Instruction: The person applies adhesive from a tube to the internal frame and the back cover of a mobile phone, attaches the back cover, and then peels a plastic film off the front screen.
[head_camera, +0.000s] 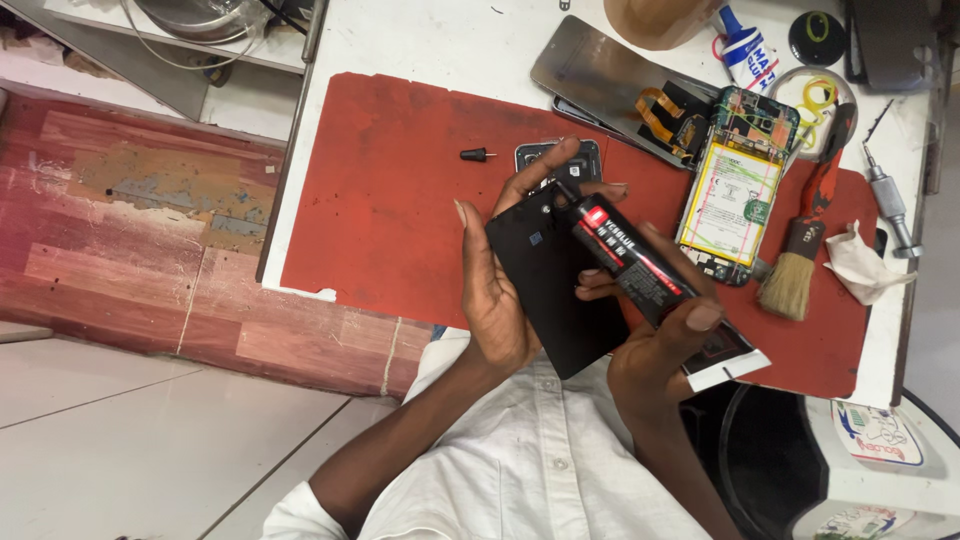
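Two hands are working over the red desk mat (400, 180): left hand (495, 290) is gripping a flat black phone back cover (550, 290), right hand (655, 350) fingers are clasping a black glue tube (640, 265).

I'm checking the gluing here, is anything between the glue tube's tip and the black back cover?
Nothing visible. The right hand holds the black glue tube with its tip right at the top edge of the black back cover, which the left hand holds. The left fingers lie behind the cover.
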